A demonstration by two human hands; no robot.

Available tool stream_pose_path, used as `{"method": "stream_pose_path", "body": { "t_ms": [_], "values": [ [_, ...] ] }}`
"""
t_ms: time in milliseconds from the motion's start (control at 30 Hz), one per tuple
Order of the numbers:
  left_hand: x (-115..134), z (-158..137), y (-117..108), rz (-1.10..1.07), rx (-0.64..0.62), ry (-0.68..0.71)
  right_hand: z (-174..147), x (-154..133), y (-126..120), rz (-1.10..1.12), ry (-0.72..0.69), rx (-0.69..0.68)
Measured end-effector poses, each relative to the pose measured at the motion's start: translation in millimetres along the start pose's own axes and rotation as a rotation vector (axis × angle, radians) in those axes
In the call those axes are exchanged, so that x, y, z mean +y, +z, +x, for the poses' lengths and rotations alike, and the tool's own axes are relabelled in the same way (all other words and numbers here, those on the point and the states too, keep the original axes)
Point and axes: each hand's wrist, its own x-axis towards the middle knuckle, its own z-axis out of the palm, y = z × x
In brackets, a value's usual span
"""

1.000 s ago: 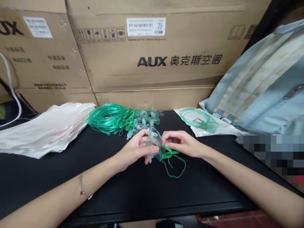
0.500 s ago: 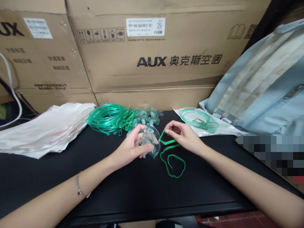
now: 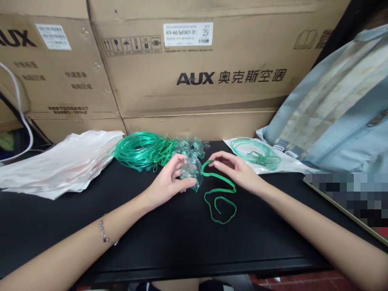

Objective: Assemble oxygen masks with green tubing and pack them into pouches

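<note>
A clear oxygen mask (image 3: 190, 171) with a green-tinted edge is in my left hand (image 3: 169, 178), the thumb in front and the fingers round its far side. From the mask's right side runs a green elastic strap (image 3: 222, 178). My right hand (image 3: 232, 167) pinches the short end of this strap close to the mask; the fingertips partly hide it. The long part of the strap curves down and lies in a loose curl on the black table (image 3: 169, 246).
Behind my hands lie a coil of green tubing (image 3: 138, 149), green straps (image 3: 165, 151) and several clear masks (image 3: 192, 145). White pouches (image 3: 69, 157) are stacked at left. A bagged tubing set (image 3: 257, 155) lies right, beside a light-blue bag (image 3: 339, 105). Cardboard boxes (image 3: 194, 97) stand behind.
The strap beside the mask has slackened into a wider bend, and its long part has dropped from under my right hand. The mask has tilted slightly in my left hand.
</note>
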Motion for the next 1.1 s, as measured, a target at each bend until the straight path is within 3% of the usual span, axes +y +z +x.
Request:
{"method": "stream_pose_path", "body": {
  "t_ms": [200,300,467,533,667,733,800,867,967,1033,1100],
  "values": [
    [-2.2,3.1,-0.2,-0.055,0.034,-0.029,-2.0,0.1,4.2,0.531,0.085,-0.112],
    [-5.0,4.7,-2.1,-0.098,0.102,-0.036,-1.2,2.7,4.8,0.592,0.156,-0.130],
    [-6.8,7.6,1.8,-0.122,0.094,-0.039,-2.4,1.3,8.5,0.674,0.152,-0.105],
    [-8.1,8.2,5.3,-0.075,0.096,-0.038,-4.6,-1.2,11.7,0.711,0.183,-0.169],
    [-9.7,4.4,6.8,0.221,0.071,0.032,-7.4,-4.4,15.7,0.682,0.280,-0.275],
    [-7.9,-0.7,4.7,0.494,0.126,0.176,-6.8,-4.6,15.0,0.646,0.312,-0.203],
    [-5.2,-6.6,4.2,0.749,0.144,0.409,-5.3,-5.0,13.3,0.634,0.330,-0.105],
    [-3.2,-11.8,7.9,0.923,-0.077,0.602,-3.6,-5.9,11.5,0.643,0.332,-0.024],
    [-3.1,-16.1,18.5,1.058,-0.545,0.654,-1.9,-7.3,9.9,0.655,0.332,0.029],
    [-3.6,-16.6,22.3,1.114,-0.630,0.603,-1.6,-7.0,9.4,0.648,0.340,0.044],
    [-3.1,-15.9,19.9,1.126,-0.614,0.533,-1.6,-5.9,9.1,0.633,0.351,0.057]
  ]
}}
